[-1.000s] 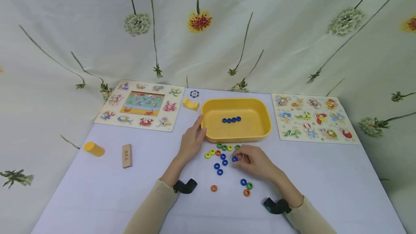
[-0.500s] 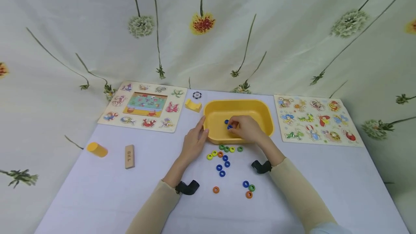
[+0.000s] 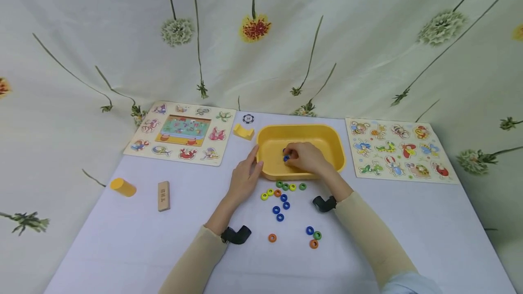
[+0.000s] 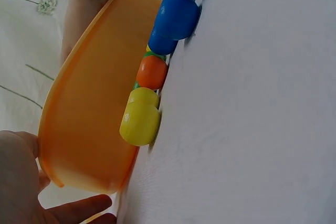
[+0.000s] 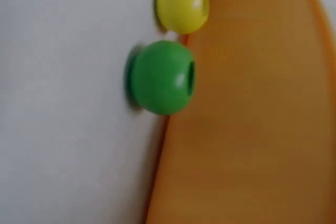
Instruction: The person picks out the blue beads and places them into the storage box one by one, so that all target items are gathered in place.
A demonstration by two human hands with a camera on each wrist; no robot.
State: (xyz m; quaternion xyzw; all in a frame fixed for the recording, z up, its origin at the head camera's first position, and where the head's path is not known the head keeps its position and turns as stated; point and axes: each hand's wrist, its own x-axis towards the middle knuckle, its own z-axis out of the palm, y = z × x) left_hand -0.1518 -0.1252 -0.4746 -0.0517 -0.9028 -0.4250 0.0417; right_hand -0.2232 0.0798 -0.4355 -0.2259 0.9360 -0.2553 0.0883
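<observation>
A blue bead [image 3: 286,159] is pinched between the fingertips of my right hand [image 3: 307,158], low inside the yellow basin [image 3: 341,151]. Another blue bead [image 3: 284,150] shows just behind it; the hand hides the rest of the row. My left hand [image 3: 244,178] rests with fairly straight fingers against the basin's left side, and in the left wrist view its fingers [image 4: 79,209] spread by the basin's end. In front of the basin lie loose blue, green, yellow and orange beads, among them a green bead [image 5: 161,77] and a yellow bead [image 5: 182,5] close to its wall.
Animal puzzle boards lie left [image 3: 184,133] and right [image 3: 400,151] of the basin. A yellow arched block [image 3: 244,132] and a round chip [image 3: 248,119] sit behind my left hand. Farther left are a yellow cylinder [image 3: 123,187] and a wooden block [image 3: 164,196].
My right hand has carried the blue bead from the table in front into the basin, then slightly left and down beside the row. My left hand stays at the basin's side.
</observation>
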